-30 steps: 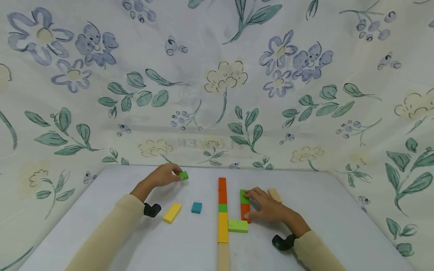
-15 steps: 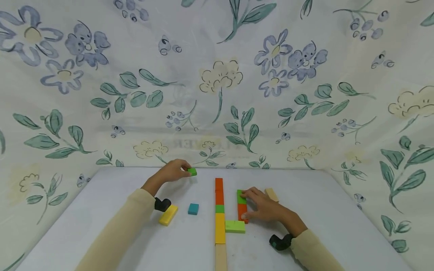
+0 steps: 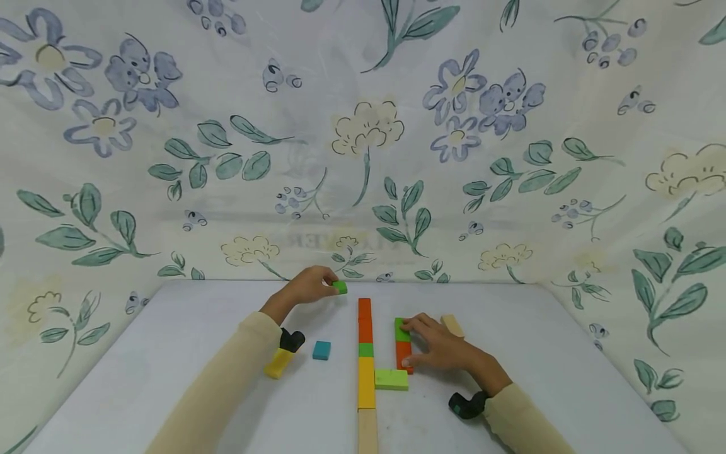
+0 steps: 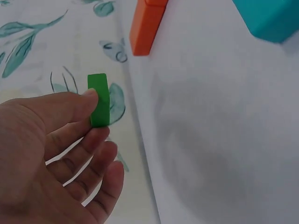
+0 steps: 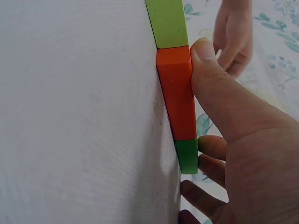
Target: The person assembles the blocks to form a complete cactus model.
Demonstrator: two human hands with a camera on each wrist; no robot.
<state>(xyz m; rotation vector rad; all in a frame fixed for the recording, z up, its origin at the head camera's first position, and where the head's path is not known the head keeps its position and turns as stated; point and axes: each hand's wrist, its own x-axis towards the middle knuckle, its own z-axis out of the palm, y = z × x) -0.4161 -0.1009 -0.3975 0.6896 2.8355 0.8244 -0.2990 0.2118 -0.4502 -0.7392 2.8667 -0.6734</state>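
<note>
White table (image 3: 170,353); small bright-green block (image 3: 339,287) in left hand (image 3: 309,287) grip.

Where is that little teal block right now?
In the head view the teal block lies on the white table, left of the long coloured row, beside the yellow block under the left sleeve.

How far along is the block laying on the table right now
Laid: a long line of orange, green, yellow and tan blocks. In hand: the left hand pinches a small green block; the right hand steadies a short green-and-orange row. Loose: teal block, yellow block, tan block.
</note>
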